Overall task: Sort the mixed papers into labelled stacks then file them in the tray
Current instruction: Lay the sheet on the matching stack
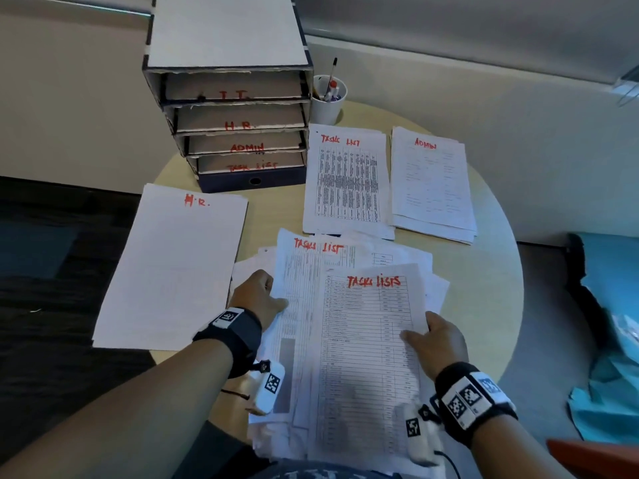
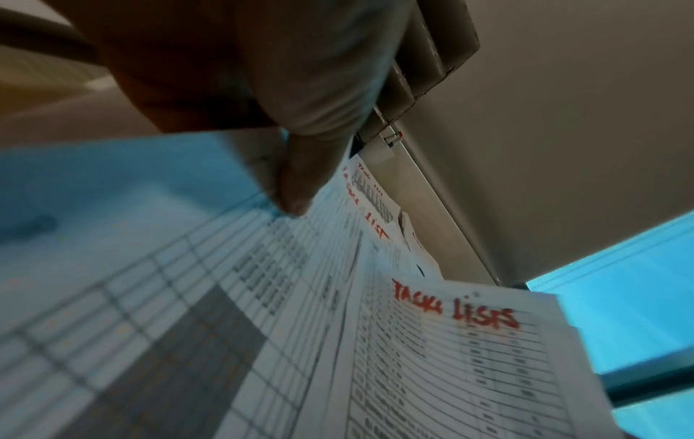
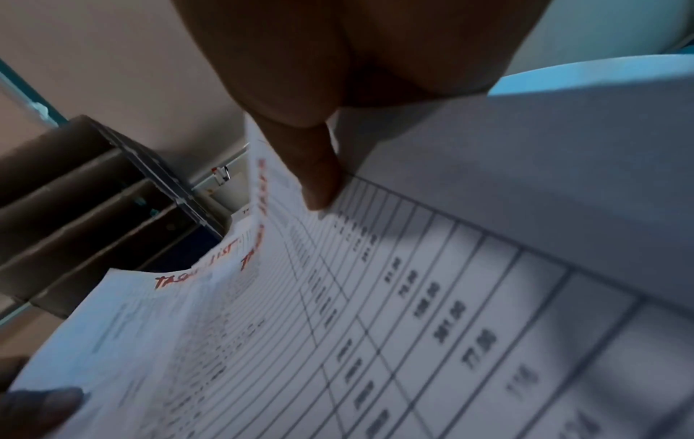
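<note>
Above the table [image 1: 484, 271], left hand [image 1: 257, 293] grips mixed papers [image 1: 304, 305]; right hand [image 1: 437, 342] pinches top sheet [image 1: 366, 340].

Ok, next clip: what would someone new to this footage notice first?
Most likely the red handwritten labels: "TASK LISTS" on the top sheet of the loose bundle that both hands, left hand and right hand, hold at the near edge of the round table. Behind it lie sorted stacks marked H.R., TASK LIST and ADMIN. The cardboard filing tray at the far left carries matching labels on its shelves.
</note>
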Demonstrator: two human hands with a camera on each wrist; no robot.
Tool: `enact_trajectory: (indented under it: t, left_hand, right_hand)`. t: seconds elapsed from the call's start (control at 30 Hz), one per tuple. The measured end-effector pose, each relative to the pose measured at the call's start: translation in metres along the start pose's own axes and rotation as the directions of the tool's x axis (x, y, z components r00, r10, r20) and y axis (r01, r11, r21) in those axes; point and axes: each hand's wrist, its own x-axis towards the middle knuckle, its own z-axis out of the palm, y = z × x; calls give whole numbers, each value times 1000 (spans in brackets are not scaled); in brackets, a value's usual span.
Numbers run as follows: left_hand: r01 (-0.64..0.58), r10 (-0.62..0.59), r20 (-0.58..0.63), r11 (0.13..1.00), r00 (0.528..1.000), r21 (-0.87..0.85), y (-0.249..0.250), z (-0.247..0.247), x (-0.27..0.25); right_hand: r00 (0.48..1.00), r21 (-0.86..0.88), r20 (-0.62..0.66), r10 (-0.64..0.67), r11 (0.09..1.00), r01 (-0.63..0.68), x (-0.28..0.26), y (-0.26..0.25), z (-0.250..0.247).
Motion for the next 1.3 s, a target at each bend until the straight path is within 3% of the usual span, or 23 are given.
enact_trajectory:
  t: [0.17, 0.37, 0.47, 0.57, 0.7, 0.77, 0.8, 0.87, 0.93, 1.0, 1.07, 1.17, 1.3]
  left_hand:
    - [0, 1, -45, 1000, 999, 15, -2, -9, -2]
    - [-105, 107, 13, 987, 994, -118, -7, -20, -11]
    - [-145, 198, 177, 951, 964, -272, 0, -20, -32]
    - [-153, 309, 373, 907, 875, -391, 12, -14, -54]
    - [-119, 301, 512, 926, 804, -357, 10, -12, -54]
    - [-98, 259, 546, 947, 797, -307, 2, -11, -49]
    - [-86, 238, 534, 952, 811, -293, -1, -8, -47]
    - [-69, 173, 407, 964, 897, -257, -4, 0, -43]
    - [-151, 156, 164, 987, 974, -48, -1, 9, -39]
    - [-135, 128, 51, 977, 990, 168, 0, 20, -34]
    - [-26, 15, 42, 960, 999, 279, 5, 28, -27]
    - [24, -62, 64, 878, 996, 478, 10, 38, -18]
    - [48, -111, 128, 906, 986, 420, 8, 40, -4]
  right_hand:
    - [1000, 313, -8, 0, 950, 3, -1, 4, -12]
    - [976, 552, 155, -156, 833, 46, -9, 4, -30]
    - [959, 579, 183, -217, 812, 73, -12, 5, -26]
    - [960, 558, 154, -235, 822, 112, -10, 5, -15]
    - [970, 619, 153, -187, 784, 53, -6, 11, -12]
    - [955, 680, 207, -212, 733, 16, -5, 18, -16]
    - [951, 724, 218, -221, 690, -6, -5, 19, -19]
    - [948, 779, 216, -234, 626, -24, -3, 25, -27]
    - [944, 840, 236, -231, 537, -78, -6, 26, -37]
    - [918, 874, 307, -253, 457, -166, -8, 34, -44]
    - [908, 894, 358, -218, 361, -266, -7, 41, -49]
    - [923, 936, 348, -166, 120, -331, -12, 53, -49]
    - [896, 931, 353, -271, 9, -364, -15, 71, -51]
